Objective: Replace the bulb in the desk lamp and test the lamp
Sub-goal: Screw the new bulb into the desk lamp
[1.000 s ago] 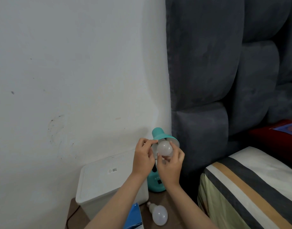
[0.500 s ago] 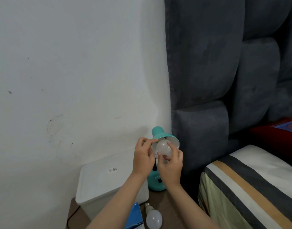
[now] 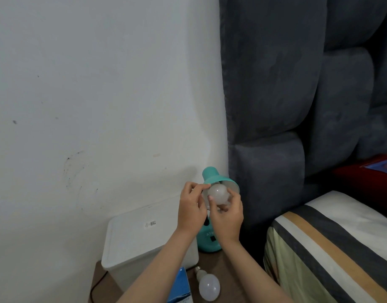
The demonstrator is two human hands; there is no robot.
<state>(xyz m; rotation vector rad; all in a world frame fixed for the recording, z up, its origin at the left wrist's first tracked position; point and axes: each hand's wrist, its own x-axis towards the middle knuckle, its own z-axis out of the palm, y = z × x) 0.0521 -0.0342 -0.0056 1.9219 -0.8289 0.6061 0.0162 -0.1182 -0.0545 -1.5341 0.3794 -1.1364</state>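
A teal desk lamp stands on a brown bedside table, its shade (image 3: 214, 177) tilted toward me and its base (image 3: 208, 241) partly behind my wrists. A white bulb (image 3: 218, 194) sits in the mouth of the shade. My right hand (image 3: 227, 216) cups that bulb from below, with fingers wrapped on it. My left hand (image 3: 190, 209) pinches the shade's left rim. A second white bulb (image 3: 208, 285) lies loose on the table, screw cap pointing up-left.
A white lidded plastic box (image 3: 142, 237) stands left of the lamp against the white wall. A blue carton (image 3: 180, 288) lies at the table's front. A grey padded headboard (image 3: 286, 106) and a striped pillow (image 3: 332, 248) fill the right.
My right hand's fingers have shifted around the bulb in the shade. My left hand has stayed on the shade's rim. The view has drifted slightly.
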